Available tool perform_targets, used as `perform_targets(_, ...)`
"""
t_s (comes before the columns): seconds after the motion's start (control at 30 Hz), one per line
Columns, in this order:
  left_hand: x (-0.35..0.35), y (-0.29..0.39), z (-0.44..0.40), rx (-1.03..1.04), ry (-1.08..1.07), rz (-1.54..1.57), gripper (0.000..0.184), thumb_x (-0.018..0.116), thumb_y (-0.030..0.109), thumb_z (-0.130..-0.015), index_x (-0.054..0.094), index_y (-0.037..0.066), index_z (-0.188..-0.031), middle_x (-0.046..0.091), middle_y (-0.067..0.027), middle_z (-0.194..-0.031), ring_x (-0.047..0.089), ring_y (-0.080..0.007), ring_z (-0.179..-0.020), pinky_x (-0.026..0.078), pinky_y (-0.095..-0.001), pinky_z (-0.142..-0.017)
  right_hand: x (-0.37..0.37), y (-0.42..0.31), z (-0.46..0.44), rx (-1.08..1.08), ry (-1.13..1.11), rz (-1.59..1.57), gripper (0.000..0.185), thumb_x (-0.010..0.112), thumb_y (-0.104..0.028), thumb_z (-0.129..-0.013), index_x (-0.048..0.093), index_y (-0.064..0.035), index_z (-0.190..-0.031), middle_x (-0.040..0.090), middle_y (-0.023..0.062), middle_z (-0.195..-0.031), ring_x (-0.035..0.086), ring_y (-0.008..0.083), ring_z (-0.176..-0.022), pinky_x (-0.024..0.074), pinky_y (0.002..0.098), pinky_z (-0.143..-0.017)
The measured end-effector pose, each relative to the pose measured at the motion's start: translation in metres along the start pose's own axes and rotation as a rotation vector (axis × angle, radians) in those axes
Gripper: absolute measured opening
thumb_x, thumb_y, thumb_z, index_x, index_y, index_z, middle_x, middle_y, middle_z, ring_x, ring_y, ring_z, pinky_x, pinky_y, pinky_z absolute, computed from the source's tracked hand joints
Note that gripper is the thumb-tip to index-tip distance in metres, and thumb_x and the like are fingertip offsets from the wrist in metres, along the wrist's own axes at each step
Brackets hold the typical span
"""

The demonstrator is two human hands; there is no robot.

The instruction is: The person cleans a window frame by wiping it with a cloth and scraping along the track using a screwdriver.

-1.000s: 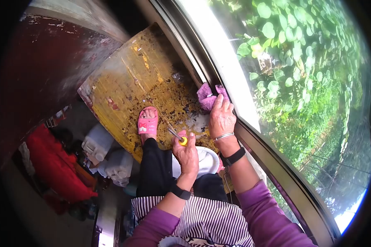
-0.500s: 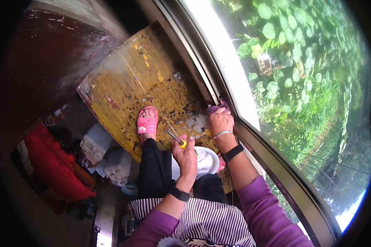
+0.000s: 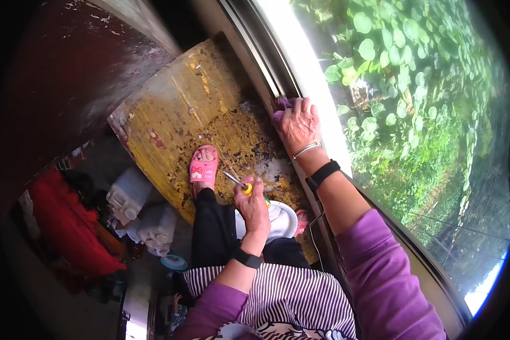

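Observation:
My left hand is closed round a screwdriver with a yellow handle, its metal shaft pointing up and left over the board. Part of the handle is hidden by the fingers. My right hand grips a purple cloth and presses it into the metal window track. Between my legs is a white basin, partly covered by my left hand.
I am above a worn yellow wooden board strewn with dark flakes. My pink slipper rests on it. White plastic jugs and a red cloth lie lower left. Green leaves show outside the window. A thin cable hangs nearby.
My right hand has moved up along the window track with the purple cloth. The left hand keeps the screwdriver and has shifted only slightly, its shaft now tilted more to the left.

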State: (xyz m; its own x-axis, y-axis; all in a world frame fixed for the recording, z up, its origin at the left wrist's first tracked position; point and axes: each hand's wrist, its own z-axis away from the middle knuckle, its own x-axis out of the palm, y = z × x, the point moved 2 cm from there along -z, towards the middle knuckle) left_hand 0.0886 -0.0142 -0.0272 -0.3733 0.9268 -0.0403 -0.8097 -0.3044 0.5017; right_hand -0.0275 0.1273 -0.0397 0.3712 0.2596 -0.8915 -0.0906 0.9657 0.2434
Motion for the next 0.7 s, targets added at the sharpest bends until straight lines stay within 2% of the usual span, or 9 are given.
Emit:
perform_targets(0.1,0.000,-0.001,-0.005,-0.001,0.026,0.056,0.022,0.060,0.012,-0.077,0.053,0.002,-0.095,0.052,-0.0028,-0.083,0.047,-0.0122,-0.075,0.039,-0.0255,-0.069,0.028,0.010,0.035,-0.313,-0.055,0.312,0.035,0.048,-0.027,-0.076,0.063,-0.0040,-0.097,0.043,0.0172,-0.114,0.040,0.0291,-0.100,0.0348,0.0390,-0.078)
perform_targets(0.17,-0.001,-0.009,-0.003,-0.013,0.034,0.063,0.021,0.060,0.011,-0.077,0.053,0.003,-0.095,0.051,-0.0025,-0.082,0.047,-0.0122,-0.074,0.039,-0.0254,-0.068,0.031,0.007,0.043,-0.338,-0.194,0.431,0.033,0.049,-0.028,-0.076,0.065,-0.0076,-0.095,0.045,0.0164,-0.112,0.042,0.0298,-0.096,0.0351,0.0412,-0.074)
perform_targets(0.3,-0.005,0.007,-0.003,-0.098,0.049,0.130,0.021,0.060,0.011,-0.077,0.054,0.004,-0.095,0.051,-0.0022,-0.082,0.047,-0.0118,-0.073,0.039,-0.0250,-0.068,0.040,-0.004,0.065,0.068,-0.900,0.214,0.029,0.049,-0.031,-0.081,0.065,-0.0147,-0.098,0.046,0.0117,-0.104,0.046,0.0289,-0.094,0.0445,0.0376,-0.067)
perform_targets(0.4,-0.009,0.015,-0.003,-0.100,0.046,0.176,0.020,0.060,0.012,-0.078,0.052,0.005,-0.094,0.050,-0.0022,-0.083,0.047,-0.0123,-0.074,0.039,-0.0250,-0.067,0.041,-0.008,0.062,-0.145,-0.850,0.421,0.025,0.050,-0.029,-0.081,0.066,-0.0144,-0.094,0.053,0.0113,-0.098,0.050,0.0276,-0.089,0.0464,0.0353,-0.063)
perform_targets(0.47,-0.010,0.015,-0.004,-0.111,0.023,0.188,0.021,0.060,0.013,-0.079,0.050,0.005,-0.096,0.050,-0.0028,-0.087,0.047,-0.0125,-0.076,0.039,-0.0251,-0.067,0.035,-0.008,0.019,-0.170,-0.836,-0.010,0.024,0.046,-0.024,-0.083,0.067,-0.0156,-0.093,0.062,0.0052,-0.087,0.056,0.0236,-0.081,0.0412,0.0339,-0.065)
perform_targets(0.5,-0.009,0.008,-0.003,-0.118,0.008,0.207,0.021,0.060,0.012,-0.079,0.050,0.005,-0.096,0.050,-0.0030,-0.088,0.047,-0.0126,-0.076,0.039,-0.0251,-0.068,0.000,-0.018,-0.014,-0.222,-0.747,0.120,0.023,0.047,-0.022,-0.082,0.067,-0.0168,-0.093,0.064,0.0037,-0.086,0.057,0.0189,-0.084,0.0409,0.0289,-0.069)
perform_targets(0.57,-0.005,-0.001,-0.005,-0.070,-0.001,0.199,0.022,0.060,0.012,-0.079,0.049,0.005,-0.096,0.051,-0.0040,-0.089,0.047,-0.0126,-0.077,0.040,-0.0254,-0.068,-0.064,-0.032,-0.067,-0.277,-0.340,0.159,0.018,0.050,-0.019,-0.078,0.067,-0.0149,-0.083,0.060,0.0053,-0.085,0.050,0.0227,-0.089,0.0389,0.0323,-0.065)
perform_targets(0.63,-0.002,-0.001,-0.004,-0.140,0.022,0.152,0.022,0.060,0.011,-0.079,0.049,0.005,-0.096,0.050,-0.0047,-0.090,0.047,-0.0127,-0.078,0.040,-0.0262,-0.069,-0.081,-0.031,-0.118,-0.390,0.348,0.140,0.016,0.050,-0.021,-0.074,0.065,-0.0145,-0.076,0.054,0.0084,-0.091,0.044,0.0247,-0.091,0.0349,0.0361,-0.071)
perform_targets(0.7,0.001,0.003,-0.004,-0.161,0.039,0.144,0.022,0.060,0.011,-0.079,0.049,0.004,-0.096,0.050,-0.0050,-0.090,0.047,-0.0127,-0.077,0.040,-0.0265,-0.069,-0.107,-0.026,-0.166,-0.459,0.370,0.271,0.019,0.049,-0.023,-0.073,0.066,-0.0153,-0.078,0.055,0.0068,-0.090,0.043,0.0247,-0.095,0.0316,0.0357,-0.078)
